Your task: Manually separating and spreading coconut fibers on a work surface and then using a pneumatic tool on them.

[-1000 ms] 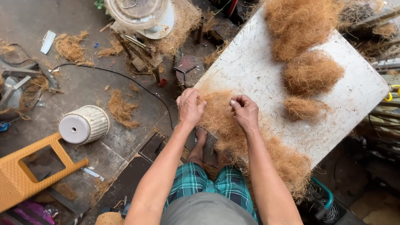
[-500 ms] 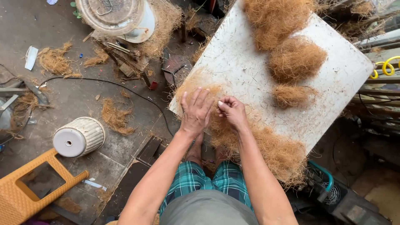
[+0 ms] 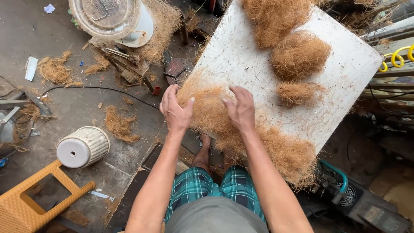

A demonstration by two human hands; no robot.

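White table over littered floor, left hand cupping coir fibre mat edge, right hand pressing flat, fingers spread

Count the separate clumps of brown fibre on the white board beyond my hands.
3. A big clump at the board's far edge, a round clump below it, and a small clump nearest the hands. More may lie beyond the frame's top.
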